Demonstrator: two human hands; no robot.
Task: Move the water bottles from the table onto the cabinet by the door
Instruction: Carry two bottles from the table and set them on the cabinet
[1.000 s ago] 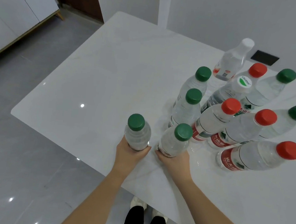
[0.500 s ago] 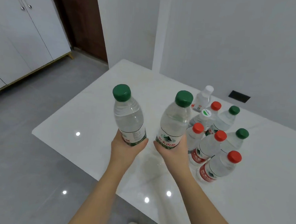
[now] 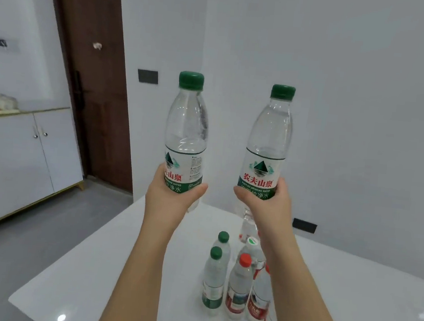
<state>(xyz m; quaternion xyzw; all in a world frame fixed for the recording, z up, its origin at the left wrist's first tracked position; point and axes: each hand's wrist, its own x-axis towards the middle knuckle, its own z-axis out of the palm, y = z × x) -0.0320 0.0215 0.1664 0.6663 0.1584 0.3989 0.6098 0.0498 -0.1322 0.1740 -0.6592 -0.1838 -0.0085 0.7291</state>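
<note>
Two bottles aloft: left hand point(image 3: 168, 195) grasps left bottle point(image 3: 187, 121); right hand point(image 3: 266, 204) grasps right bottle point(image 3: 270, 135) | seven-plus standing bottles point(image 3: 214, 277) on table point(image 3: 117, 267) | both raised higher than earlier

2 upright green-capped bottles point(image 3: 186, 132) aloft; other bottles point(image 3: 239, 287) upright on table point(image 3: 85, 277)
</note>
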